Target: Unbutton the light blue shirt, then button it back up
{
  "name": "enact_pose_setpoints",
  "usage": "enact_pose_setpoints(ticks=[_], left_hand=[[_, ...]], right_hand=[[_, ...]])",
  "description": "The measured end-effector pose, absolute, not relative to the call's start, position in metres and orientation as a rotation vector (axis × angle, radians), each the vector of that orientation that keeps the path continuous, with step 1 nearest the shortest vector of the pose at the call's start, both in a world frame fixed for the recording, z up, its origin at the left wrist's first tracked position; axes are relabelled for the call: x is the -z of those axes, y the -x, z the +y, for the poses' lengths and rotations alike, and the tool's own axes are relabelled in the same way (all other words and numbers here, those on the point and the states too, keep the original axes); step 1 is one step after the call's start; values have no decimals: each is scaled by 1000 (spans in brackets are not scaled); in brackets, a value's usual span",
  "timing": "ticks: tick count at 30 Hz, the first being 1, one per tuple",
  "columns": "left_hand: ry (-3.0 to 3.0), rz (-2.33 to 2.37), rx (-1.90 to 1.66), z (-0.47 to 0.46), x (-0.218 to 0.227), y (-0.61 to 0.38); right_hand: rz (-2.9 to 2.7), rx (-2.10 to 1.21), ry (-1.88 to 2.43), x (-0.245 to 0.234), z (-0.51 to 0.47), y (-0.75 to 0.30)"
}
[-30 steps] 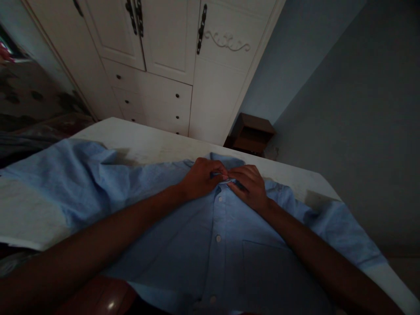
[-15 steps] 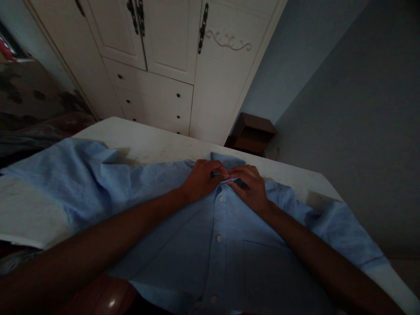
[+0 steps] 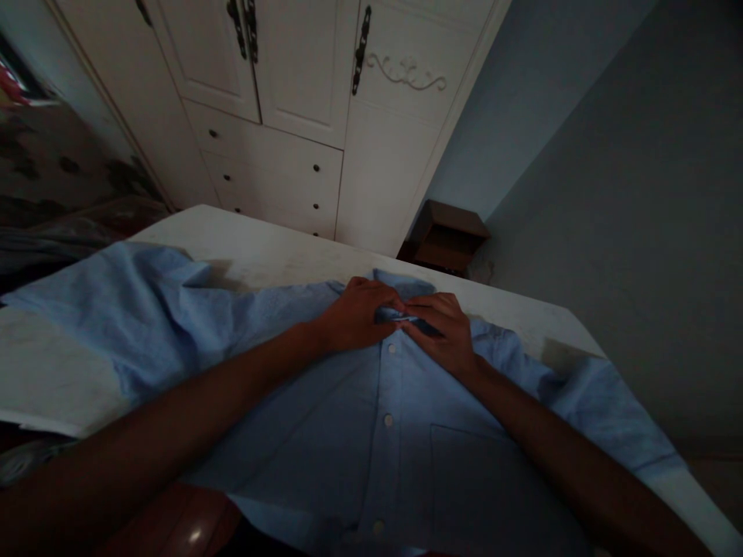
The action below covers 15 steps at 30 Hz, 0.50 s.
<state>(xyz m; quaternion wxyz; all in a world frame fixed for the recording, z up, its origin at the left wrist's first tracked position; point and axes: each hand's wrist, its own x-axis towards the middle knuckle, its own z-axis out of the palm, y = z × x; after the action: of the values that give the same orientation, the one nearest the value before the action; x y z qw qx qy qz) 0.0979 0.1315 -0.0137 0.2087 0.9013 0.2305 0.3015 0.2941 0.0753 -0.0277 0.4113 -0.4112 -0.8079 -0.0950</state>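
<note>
A blue button-up shirt [image 3: 325,433] lies spread on a white table [image 3: 279,244], its collar at the far side and its sleeves out to both sides. At the top of the button placket, my left hand [image 3: 363,313] pinches the fabric just below the collar. From the other side my right hand [image 3: 444,329] grips the same spot, its fingertips meeting those of the left. The cloth between the fingers is partly hidden, and I cannot make out a button there. Lower down the placket, several white buttons show, and a chest pocket [image 3: 470,472] sits to the right.
Beyond the table stands a white wardrobe [image 3: 290,70] with dark handles and drawers. A brown wooden cabinet [image 3: 450,232] is by the grey wall at the back right. Something red and shiny [image 3: 186,518] shows below the table's near edge.
My left thumb has shifted downward, and the fingers of both hands have moved slightly on the fabric near the collar. The shirt lies as before.
</note>
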Motion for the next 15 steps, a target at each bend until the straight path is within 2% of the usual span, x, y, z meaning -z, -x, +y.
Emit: enact_pose_setpoints(ticks=[7, 15], left_hand=[[-2485, 697, -834, 127, 11, -98], [-2419, 723, -811, 128, 18, -99]], right_hand=[[-2074, 224, 1069, 28, 75, -294], [-2098, 3, 1084, 28, 78, -294]])
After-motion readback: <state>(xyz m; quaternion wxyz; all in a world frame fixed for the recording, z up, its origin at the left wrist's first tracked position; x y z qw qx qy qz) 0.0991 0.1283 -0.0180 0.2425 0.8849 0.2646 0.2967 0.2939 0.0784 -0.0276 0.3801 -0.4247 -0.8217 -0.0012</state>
